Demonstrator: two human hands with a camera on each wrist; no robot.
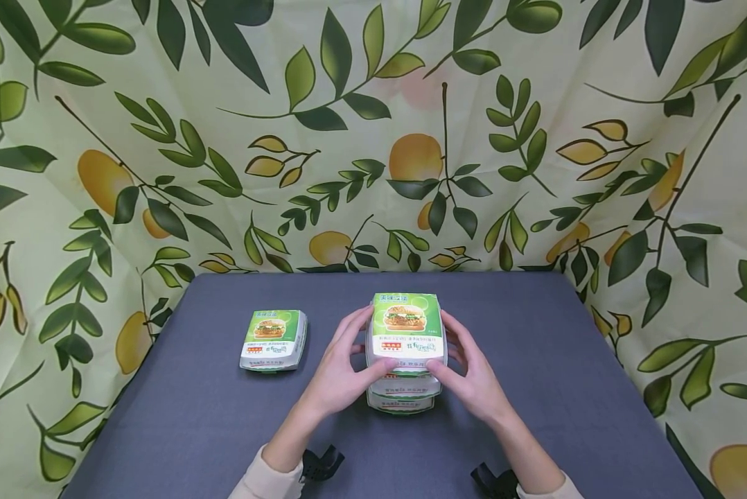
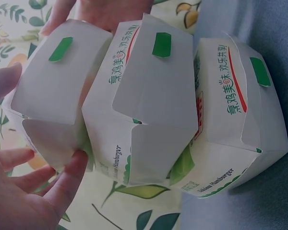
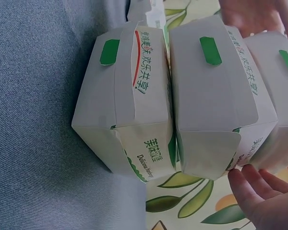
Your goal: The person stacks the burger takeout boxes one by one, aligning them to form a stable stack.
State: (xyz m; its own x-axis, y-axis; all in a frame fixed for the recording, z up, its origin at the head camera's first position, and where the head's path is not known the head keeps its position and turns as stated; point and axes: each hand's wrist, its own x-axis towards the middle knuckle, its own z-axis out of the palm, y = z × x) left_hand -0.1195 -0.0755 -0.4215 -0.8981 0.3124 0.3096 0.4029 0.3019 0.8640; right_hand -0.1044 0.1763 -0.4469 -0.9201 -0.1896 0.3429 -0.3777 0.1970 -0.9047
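Observation:
Three paper burger boxes with green and white lids stand stacked in front of me in the head view. My left hand [image 1: 339,371] and right hand [image 1: 475,369] grip the top burger box [image 1: 407,322] from its two sides, thumbs along its front edge. Directly beneath it is the middle burger box [image 2: 151,100], seen turned sideways in the left wrist view. Lowest is the bottom burger box [image 3: 127,100], resting on the blue cloth. In the right wrist view, fingertips of the right hand reach the lower side of the upper boxes.
Another burger box [image 1: 272,339] sits by itself left of the stack. Blue cloth [image 1: 224,416] covers the table. A leaf-and-fruit patterned curtain [image 1: 361,173] rises behind the table and along both sides. A black strap [image 1: 323,463] shows near the left wrist.

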